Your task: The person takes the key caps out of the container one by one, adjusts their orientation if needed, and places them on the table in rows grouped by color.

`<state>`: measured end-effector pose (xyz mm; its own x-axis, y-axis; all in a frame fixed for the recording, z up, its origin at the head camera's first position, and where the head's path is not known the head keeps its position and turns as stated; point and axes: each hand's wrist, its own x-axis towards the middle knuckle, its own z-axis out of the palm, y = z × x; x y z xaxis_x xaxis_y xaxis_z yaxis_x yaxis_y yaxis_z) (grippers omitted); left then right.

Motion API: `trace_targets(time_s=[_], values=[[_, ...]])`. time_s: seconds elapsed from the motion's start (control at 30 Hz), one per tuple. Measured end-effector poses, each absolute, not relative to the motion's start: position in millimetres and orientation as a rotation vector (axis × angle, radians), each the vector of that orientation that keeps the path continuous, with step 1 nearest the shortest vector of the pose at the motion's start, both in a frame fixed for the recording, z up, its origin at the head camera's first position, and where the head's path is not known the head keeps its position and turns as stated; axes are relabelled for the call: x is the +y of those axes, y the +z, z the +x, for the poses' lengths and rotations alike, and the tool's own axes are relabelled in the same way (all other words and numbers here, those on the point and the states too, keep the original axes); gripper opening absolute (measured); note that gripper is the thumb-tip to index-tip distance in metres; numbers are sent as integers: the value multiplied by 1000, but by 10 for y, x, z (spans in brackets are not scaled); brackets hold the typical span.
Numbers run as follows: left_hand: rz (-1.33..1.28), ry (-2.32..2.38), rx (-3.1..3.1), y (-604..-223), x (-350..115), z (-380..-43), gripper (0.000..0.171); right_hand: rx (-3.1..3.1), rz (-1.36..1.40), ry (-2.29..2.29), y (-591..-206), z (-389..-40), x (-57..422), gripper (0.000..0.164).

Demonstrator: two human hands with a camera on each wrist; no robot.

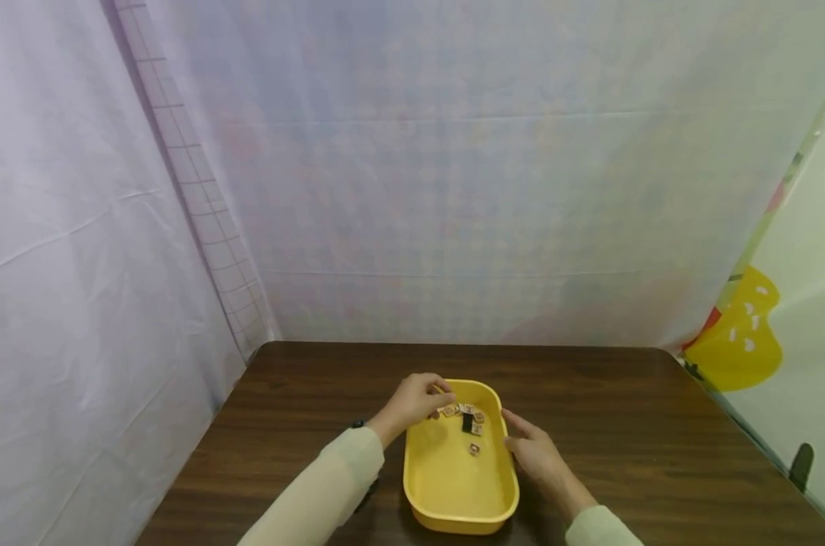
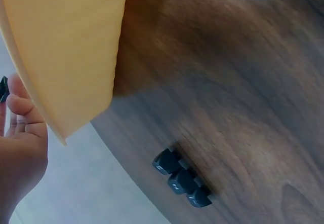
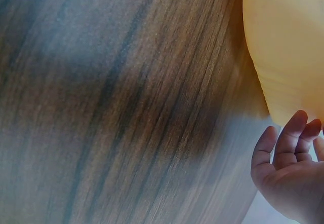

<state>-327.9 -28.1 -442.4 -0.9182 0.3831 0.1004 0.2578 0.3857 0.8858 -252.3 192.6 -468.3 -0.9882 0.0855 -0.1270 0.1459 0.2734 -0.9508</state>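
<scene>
A yellow tray point(image 1: 460, 523) stands on the table between my hands. Over its far left rim, my left hand point(image 1: 419, 400) pinches a small black keycap point(image 2: 4, 89), largely cut off by the left wrist view's edge. Inside the tray lie several small pale pieces with brown marks point(image 1: 475, 450) and a black piece point(image 1: 467, 422). The fingers of my right hand point(image 1: 537, 455) rest loosely against the tray's right wall; in the right wrist view that hand point(image 3: 293, 168) is loosely bent beside the yellow side.
Three black keycaps point(image 2: 182, 180) sit in a row on the brown wooden table point(image 1: 624, 425), left of the tray; my left sleeve mostly covers them in the head view. Pale curtains point(image 1: 440, 189) hang behind the table.
</scene>
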Motion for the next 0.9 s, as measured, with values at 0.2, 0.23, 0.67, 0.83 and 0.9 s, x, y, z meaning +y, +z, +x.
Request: trace_targets(time_s=[0.2,0.23,0.67,0.83,0.9], values=[[561,1650,2487,-4431,-367,-3293,13,2470,212,-1856,-4675,-2512,1921,54],[559,1645,2495,-4435,-384,-3301,16,2469,211,-1862,-4676,-2511,1919,53],[555,1556,2688,-4462,-809,-3366,26,2461,212,-1874,-4675,-2512,1916,53],[504,1573,2743,-4486,-1009,-3368,27,2459,218,-1861,-4672,-2515,1921,54],[474,1577,2757,-4495,-1089,-3370,29,2465,211,-1850,-4666,-2517,1921,53]])
